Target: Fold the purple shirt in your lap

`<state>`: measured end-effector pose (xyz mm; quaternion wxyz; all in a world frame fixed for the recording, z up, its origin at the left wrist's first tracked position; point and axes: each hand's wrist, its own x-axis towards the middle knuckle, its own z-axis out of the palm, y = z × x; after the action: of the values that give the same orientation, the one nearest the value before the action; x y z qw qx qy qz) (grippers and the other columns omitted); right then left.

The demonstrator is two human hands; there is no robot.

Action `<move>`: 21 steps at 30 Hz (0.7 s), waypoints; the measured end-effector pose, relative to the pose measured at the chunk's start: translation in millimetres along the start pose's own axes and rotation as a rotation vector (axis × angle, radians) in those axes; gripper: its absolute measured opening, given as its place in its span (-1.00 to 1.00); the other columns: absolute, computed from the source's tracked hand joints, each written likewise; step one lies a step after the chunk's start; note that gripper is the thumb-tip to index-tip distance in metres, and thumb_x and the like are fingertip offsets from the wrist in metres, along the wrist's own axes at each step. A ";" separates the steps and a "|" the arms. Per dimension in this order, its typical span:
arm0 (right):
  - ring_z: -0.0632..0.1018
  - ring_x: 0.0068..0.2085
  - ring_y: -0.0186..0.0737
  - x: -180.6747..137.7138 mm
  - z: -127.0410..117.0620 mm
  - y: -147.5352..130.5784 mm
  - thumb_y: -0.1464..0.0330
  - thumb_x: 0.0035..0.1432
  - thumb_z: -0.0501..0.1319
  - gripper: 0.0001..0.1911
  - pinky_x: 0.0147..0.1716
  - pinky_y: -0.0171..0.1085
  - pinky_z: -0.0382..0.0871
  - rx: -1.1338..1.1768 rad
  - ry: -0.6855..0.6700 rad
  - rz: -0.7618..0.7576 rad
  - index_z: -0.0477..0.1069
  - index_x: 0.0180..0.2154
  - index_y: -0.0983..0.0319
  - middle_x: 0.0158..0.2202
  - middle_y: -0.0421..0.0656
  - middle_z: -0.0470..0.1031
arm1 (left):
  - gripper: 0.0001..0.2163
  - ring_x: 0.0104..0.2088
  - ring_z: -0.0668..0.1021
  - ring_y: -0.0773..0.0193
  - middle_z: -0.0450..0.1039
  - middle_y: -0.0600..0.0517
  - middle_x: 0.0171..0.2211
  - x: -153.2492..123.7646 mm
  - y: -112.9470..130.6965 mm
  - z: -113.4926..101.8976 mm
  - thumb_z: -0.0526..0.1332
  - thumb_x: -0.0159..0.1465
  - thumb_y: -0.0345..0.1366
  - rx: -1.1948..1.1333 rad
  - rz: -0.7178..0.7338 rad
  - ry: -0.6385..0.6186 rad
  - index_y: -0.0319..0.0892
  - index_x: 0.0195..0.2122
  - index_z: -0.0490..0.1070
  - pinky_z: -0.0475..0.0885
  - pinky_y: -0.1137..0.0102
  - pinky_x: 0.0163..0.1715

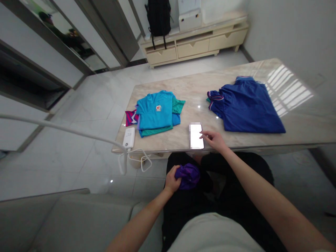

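My left hand (172, 180) rests over my left thigh, its fingers closed on a bunched purple cloth (189, 176). At the table's near edge lies a phone (195, 136) with a bright white screen, partly pixelated. My right hand (214, 139) reaches to the phone's right side, fingers loosely stretched and apart, the fingertips at the screen's edge. Left of the phone is a stack of folded shirts (154, 113), bright blue on top with a small badge. A larger folded dark blue shirt (250, 106) with a striped collar and cuff lies to the right.
The marble-patterned table (194, 94) spans the area before me. A white power bank (129, 137) lies on its left corner, with a white cable (143, 157) hanging over the edge. Beyond stands a low cream cabinet (193, 49) bearing a black backpack (159, 19). A grey sofa (78, 220) is at lower left.
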<state>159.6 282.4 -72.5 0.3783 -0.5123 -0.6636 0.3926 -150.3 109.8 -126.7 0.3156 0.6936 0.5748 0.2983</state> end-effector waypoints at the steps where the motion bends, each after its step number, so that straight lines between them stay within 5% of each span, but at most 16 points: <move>1: 0.29 -0.59 -0.36 0.2 0.2 0.1 0.14 0.29 0.19 -0.61 -0.56 -0.27 0.13 -0.003 0.001 0.000 0.62 -0.03 0.20 -0.29 -0.11 0.69 | -0.66 -0.01 0.60 0.02 0.56 -0.14 -0.06 0.0 -0.1 0.1 0.19 0.23 -0.29 0.001 -0.001 0.000 -0.19 0.03 0.45 0.50 0.15 0.06; 21: 0.22 -0.59 -0.36 0.8 -4.4 -5.3 0.08 0.29 0.19 -0.54 -0.56 -0.28 0.06 0.034 -0.035 0.024 0.58 0.05 0.21 -0.35 -0.12 0.66 | -0.63 0.03 0.60 0.01 0.57 -0.15 -0.03 -1.0 -4.6 1.7 0.19 0.19 -0.30 0.003 0.002 0.001 -0.21 0.04 0.45 0.48 0.12 0.10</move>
<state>161.4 282.9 -65.9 0.3706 -0.5067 -0.6572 0.4172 -152.0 109.3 -131.4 0.3139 0.6944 0.5748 0.2980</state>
